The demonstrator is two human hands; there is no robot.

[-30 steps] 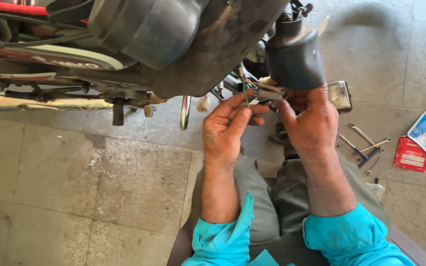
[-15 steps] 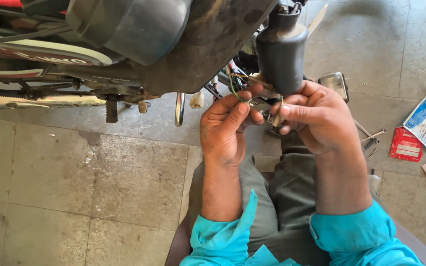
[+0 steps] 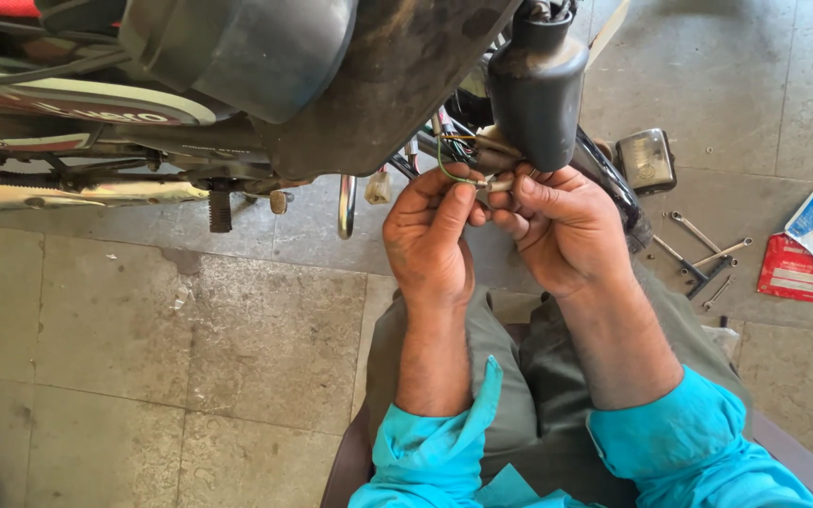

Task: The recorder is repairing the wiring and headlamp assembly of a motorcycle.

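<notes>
Beneath a motorcycle's dark fender, a person's left hand and right hand meet, fingertips of both pinched together on a small wire connector trailing a green wire, just below a black cylindrical housing. Farther right on the concrete floor lie wrenches and a red packet near its right edge.

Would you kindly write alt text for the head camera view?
Two bare hands, the left hand and right hand, pinch thin wires under a motorcycle's dark underside. Wrenches and a red packet lie on the concrete floor at right.
</notes>
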